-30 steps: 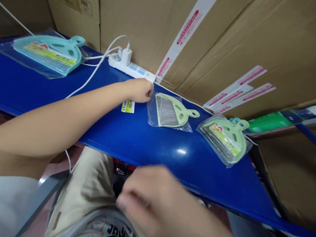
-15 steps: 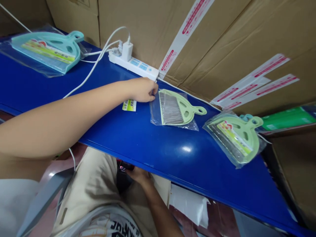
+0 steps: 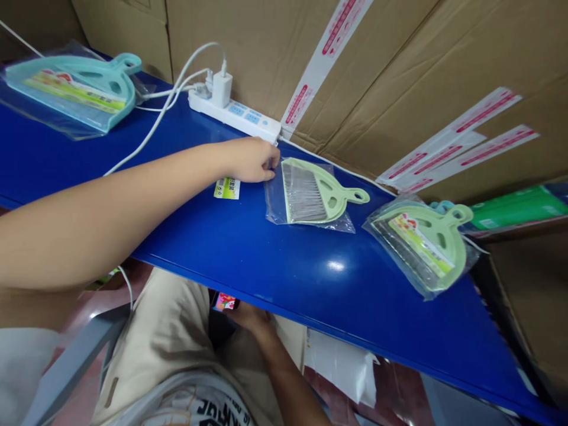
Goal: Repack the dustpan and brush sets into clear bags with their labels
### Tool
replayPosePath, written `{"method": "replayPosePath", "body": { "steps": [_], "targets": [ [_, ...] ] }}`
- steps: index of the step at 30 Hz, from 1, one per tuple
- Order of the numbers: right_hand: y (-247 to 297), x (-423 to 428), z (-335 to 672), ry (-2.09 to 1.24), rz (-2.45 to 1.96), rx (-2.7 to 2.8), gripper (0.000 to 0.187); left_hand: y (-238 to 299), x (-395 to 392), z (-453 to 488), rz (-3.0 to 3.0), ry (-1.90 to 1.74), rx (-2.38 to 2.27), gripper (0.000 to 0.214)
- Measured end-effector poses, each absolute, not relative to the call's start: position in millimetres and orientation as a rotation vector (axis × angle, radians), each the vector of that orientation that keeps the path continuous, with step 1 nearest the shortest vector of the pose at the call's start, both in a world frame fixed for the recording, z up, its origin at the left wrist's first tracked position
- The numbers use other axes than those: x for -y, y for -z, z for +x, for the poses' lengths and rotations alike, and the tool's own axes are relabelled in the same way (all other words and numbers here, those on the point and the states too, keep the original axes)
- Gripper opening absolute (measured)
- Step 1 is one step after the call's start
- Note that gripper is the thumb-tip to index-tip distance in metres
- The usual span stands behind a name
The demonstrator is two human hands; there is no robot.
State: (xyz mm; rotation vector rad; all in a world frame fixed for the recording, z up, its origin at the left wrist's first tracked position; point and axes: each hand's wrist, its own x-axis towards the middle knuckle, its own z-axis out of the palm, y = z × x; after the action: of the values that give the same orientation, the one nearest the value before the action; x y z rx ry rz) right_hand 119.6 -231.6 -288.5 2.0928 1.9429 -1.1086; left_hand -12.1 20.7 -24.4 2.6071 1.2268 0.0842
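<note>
My left hand [image 3: 251,160] reaches across the blue table [image 3: 275,260] with fingers curled, pinching the left edge of a clear plastic bag [image 3: 275,201] that holds a green mini brush [image 3: 322,192]. A small yellow-green label card [image 3: 227,188] lies just under that hand. My right hand [image 3: 248,316] is down below the table edge at my lap, fingers wrapped round a phone [image 3: 225,302] with a lit screen.
A bagged green dustpan set [image 3: 423,242] lies at the right of the table, a bagged teal dustpan set [image 3: 75,89] at the far left. A white power strip [image 3: 235,112] with charger and cables sits against the cardboard boxes [image 3: 399,77] behind.
My right hand dropped from in front of the camera to below the table and now holds the phone. My left hand stays on the bag edge.
</note>
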Motion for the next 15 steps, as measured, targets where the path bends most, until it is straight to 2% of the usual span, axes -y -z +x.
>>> {"method": "replayPosePath", "body": {
  "steps": [15],
  "targets": [
    [330.1,241.5,136.7,1.135,2.166,-2.045,0.033,22.0,-19.0,-11.6,2.577,-0.127,-1.226,0.051]
  ]
}}
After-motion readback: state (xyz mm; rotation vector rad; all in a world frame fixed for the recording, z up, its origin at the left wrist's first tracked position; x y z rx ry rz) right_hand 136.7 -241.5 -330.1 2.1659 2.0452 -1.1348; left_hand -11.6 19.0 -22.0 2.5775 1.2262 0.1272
